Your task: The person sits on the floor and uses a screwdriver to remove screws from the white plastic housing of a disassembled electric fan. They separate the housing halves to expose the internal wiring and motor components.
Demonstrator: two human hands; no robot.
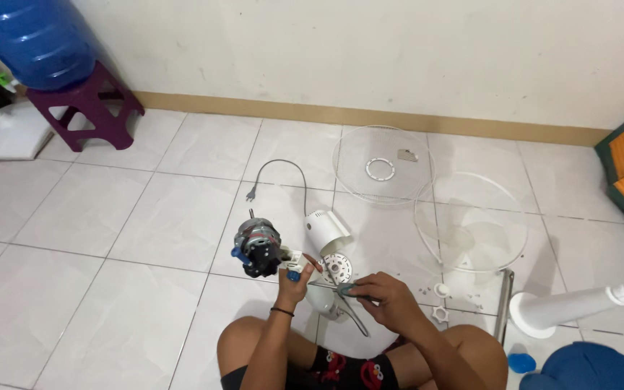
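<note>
Now the left hand [294, 278] is raised in front of the person's knees, with its fingers closed around a small white part with a blue piece, which hangs at the right side of the fan motor [257, 248]. The motor sits just beyond and to the left of this hand, so the left hand is clearly the nearer one to it. The right hand [391, 300] is on the other side, a little lower, and its fingers are closed on a screwdriver [332, 287]. The long axis of the screwdriver lies almost level, from the right hand toward the left one, and the tip points to the motor side and ends near the left fingers. Whether the tip touches the white part cannot be told.

The motor's shaft points up and away from the person, toward the wall. Behind the motor to the right lies the white rear housing [325, 228], and the grey power cord [283, 173] curves further behind it. Further right of the motor are the wire guard [383, 170] and the clear fan blade [471, 231] on the tiled floor [110, 238].
</note>
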